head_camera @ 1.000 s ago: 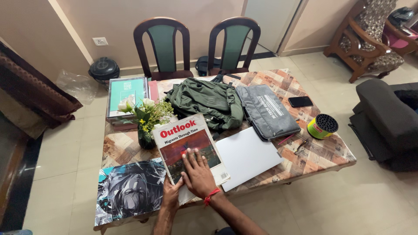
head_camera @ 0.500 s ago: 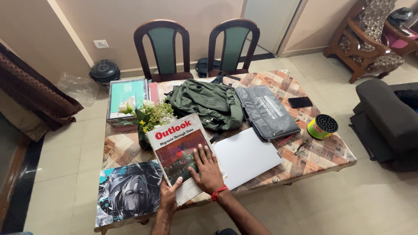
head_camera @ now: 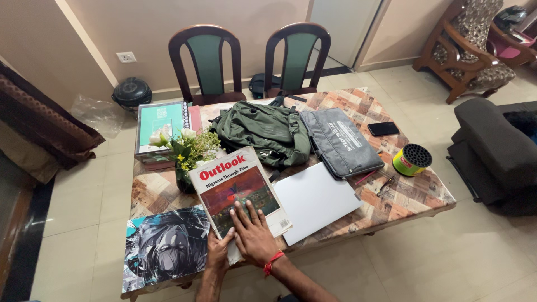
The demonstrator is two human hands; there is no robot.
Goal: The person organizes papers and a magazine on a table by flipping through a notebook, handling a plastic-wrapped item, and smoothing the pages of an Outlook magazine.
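A magazine point(head_camera: 238, 187) with a red title and a dark red cover picture lies on the patterned table point(head_camera: 414, 190), near its front edge. My right hand point(head_camera: 253, 235), with a red thread at the wrist, rests flat on the magazine's lower part, fingers spread. My left hand point(head_camera: 219, 253) holds the magazine's lower left corner, its fingers curled at the edge. A dark illustrated poster point(head_camera: 165, 246) lies just left of the hands. A closed white laptop point(head_camera: 316, 200) lies right of the magazine.
A vase of white flowers point(head_camera: 187, 154) stands behind the magazine, with a green backpack point(head_camera: 263, 131), a grey sleeve point(head_camera: 340, 142), a teal notebook point(head_camera: 163, 120), a black phone point(head_camera: 383, 128) and a yellow-green holder point(head_camera: 411, 159) on the table. Two chairs point(head_camera: 251, 56) stand behind it. A dark sofa point(head_camera: 495, 151) is at the right.
The magazine has slid toward the table's front edge with both hands on it. The right hand lies lower on the cover than before.
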